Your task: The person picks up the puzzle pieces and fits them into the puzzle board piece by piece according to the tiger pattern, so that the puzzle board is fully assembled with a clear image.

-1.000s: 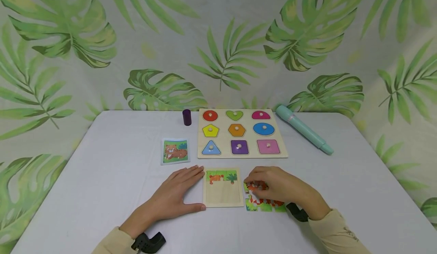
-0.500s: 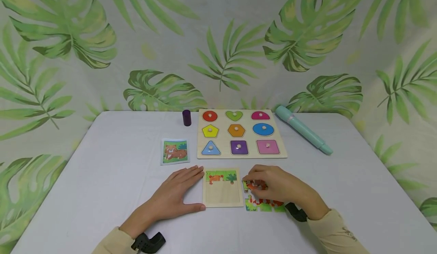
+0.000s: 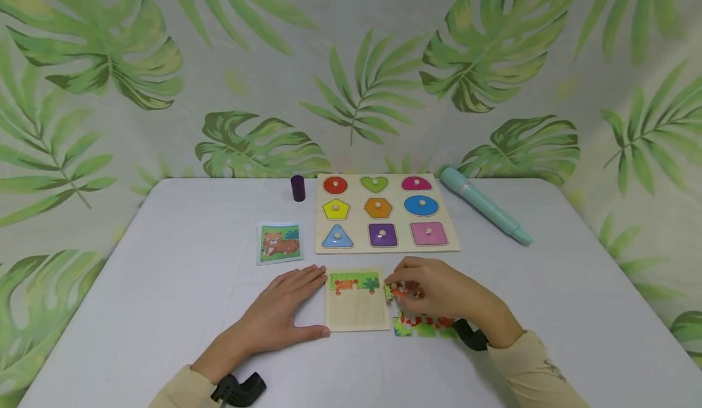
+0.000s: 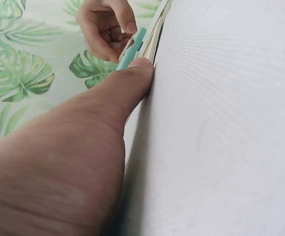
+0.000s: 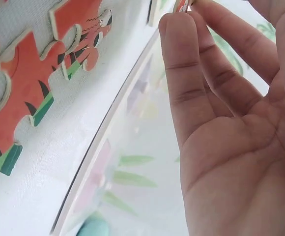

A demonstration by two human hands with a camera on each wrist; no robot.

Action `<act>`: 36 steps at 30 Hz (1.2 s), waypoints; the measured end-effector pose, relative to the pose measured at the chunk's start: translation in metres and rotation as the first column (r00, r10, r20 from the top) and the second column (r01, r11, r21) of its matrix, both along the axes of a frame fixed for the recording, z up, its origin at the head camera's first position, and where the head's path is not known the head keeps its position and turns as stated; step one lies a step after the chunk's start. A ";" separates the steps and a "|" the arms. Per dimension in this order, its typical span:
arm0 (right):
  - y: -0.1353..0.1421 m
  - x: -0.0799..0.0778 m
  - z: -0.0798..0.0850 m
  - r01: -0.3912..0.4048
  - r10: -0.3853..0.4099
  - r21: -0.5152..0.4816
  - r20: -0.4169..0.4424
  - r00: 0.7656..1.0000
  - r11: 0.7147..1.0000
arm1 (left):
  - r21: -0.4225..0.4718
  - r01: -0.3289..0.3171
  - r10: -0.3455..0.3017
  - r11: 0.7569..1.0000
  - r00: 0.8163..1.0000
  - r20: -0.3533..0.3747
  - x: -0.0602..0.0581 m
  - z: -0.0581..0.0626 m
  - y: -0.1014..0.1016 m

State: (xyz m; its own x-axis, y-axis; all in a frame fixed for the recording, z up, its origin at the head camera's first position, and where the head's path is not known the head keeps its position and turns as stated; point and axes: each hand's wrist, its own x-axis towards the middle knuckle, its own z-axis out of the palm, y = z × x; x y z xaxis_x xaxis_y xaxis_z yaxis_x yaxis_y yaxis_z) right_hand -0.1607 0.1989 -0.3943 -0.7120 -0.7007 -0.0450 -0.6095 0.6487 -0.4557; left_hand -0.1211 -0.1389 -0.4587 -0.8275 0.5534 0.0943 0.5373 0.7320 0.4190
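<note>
**Tiger puzzle check-in: top strip's in, lots of bare wood below**

So here's where we're at. The wooden tray sits between our two hands, and only the top strip is in: green background, a bit of orange head with ears, a dark leafy plant. Everything under that is plain wood, so we'd call it less than half done, with most of the tiger left to fit. The loose pieces lie to the right of the tray, beneath the right hand and on the near side of it. That hand hides some of them, so we can't give you an honest count.

Pose-wise, the right hand is bent over with a small piece pinched in its fingertips, just off the tray's right edge. It looks lifted off the counter to us, but the wrist view only catches a sliver of it.

Our left hand isn't gripping anything: fingers stretched out, thumb spread, fingertips by the tray's far left corner and thumb at the near one. We'd guess it's steadying things.

Beyond the left fingertips there's a tiger card, probably our reference picture.
</note>
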 end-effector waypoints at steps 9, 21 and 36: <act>0.000 0.000 0.001 -0.011 0.011 -0.006 -0.005 1.000 1.000 | 0.002 -0.001 0.001 1.000 1.000 0.000 0.000 0.002 0.000; -0.003 -0.002 0.004 -0.031 0.031 -0.049 0.000 1.000 0.998 | 0.008 0.002 -0.002 1.000 1.000 -0.003 0.001 0.002 0.000; -0.020 -0.005 0.017 -0.047 0.046 -0.012 -0.042 0.998 0.999 | 0.014 0.007 -0.007 1.000 1.000 -0.011 0.001 0.002 -0.001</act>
State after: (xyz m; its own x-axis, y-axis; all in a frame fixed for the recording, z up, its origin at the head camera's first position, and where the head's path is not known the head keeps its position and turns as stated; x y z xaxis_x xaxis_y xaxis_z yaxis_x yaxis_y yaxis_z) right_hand -0.1654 0.1787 -0.3770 -0.6799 -0.7333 -0.0064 -0.6576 0.6136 -0.4371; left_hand -0.1204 -0.1395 -0.4564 -0.8224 0.5580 0.1111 0.5471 0.7222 0.4231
